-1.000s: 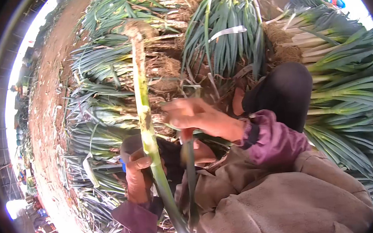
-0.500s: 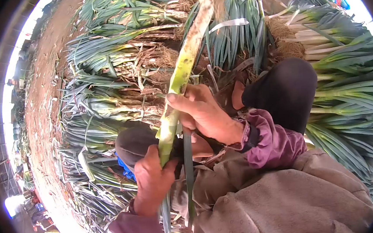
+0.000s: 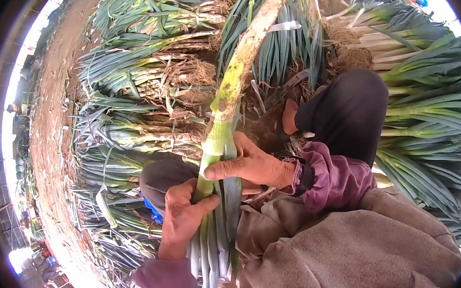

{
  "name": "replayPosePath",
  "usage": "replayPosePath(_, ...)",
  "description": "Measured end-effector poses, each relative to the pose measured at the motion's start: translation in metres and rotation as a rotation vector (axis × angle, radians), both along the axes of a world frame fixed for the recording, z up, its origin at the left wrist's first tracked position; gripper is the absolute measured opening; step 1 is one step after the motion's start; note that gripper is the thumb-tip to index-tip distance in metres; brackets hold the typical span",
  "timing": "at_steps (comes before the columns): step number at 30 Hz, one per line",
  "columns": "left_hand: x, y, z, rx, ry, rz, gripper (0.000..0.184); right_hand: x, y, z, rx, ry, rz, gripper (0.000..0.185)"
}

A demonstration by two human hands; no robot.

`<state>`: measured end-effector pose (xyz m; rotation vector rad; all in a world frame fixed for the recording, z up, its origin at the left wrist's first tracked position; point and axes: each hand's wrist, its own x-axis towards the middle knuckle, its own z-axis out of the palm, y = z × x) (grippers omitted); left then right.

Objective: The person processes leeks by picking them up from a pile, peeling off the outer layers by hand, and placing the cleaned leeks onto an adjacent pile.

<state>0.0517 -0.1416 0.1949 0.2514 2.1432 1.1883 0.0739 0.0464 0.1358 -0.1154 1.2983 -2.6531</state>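
Observation:
A single leek [image 3: 239, 62] slants up and away from my lap, its dirty, brown-stained shank and rooty end farthest from me. My left hand [image 3: 184, 212] is wrapped round its green lower part, where the leaves start to fan out. Just above, my right hand [image 3: 248, 164] pinches the leek with the thumb across the front, at a pale green stretch. A dark green leaf [image 3: 232, 203] hangs down below my right hand. The leaf ends [image 3: 211, 259] trail toward my lap.
Untrimmed leeks with brown roots [image 3: 143, 69] lie piled on the left. Cleaner white leeks [image 3: 397, 60] are stacked on the right, roots inward. More leeks [image 3: 288, 47] lie ahead. My knees [image 3: 347, 108] flank the work. Bare brown ground [image 3: 52, 152] runs along the far left.
My right hand has moved down the leek, closer to my left hand. The leek has shifted and turned, so its root end reaches farther right and more leaves show below.

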Motion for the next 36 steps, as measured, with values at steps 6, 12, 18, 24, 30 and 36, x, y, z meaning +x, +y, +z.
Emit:
replayPosePath(6,0.011,0.012,-0.011,-0.177,0.202,0.073,0.020,0.004,-0.016,-0.027,-0.114,-0.199,-0.044,0.016)
replayPosePath(12,0.009,0.008,-0.016,-0.214,0.191,0.027,0.021,-0.003,-0.018,-0.041,-0.166,-0.182,0.011,0.016)
replayPosePath(18,0.005,0.005,-0.015,-0.230,0.123,0.048,0.021,-0.001,-0.029,-0.045,-0.190,-0.222,-0.035,0.014)
replayPosePath(24,0.010,-0.021,-0.051,-0.516,0.662,-0.151,0.015,0.001,-0.013,-0.014,-0.133,-0.595,0.045,0.015)
replayPosePath(30,0.028,-0.039,-0.057,-0.410,0.449,-0.100,0.017,-0.041,0.024,-0.027,-0.571,-0.625,-0.009,0.008)
replayPosePath(36,0.078,-0.059,0.009,-0.361,-0.266,0.002,0.032,-0.127,0.119,-0.050,0.233,-0.182,-0.779,0.028)
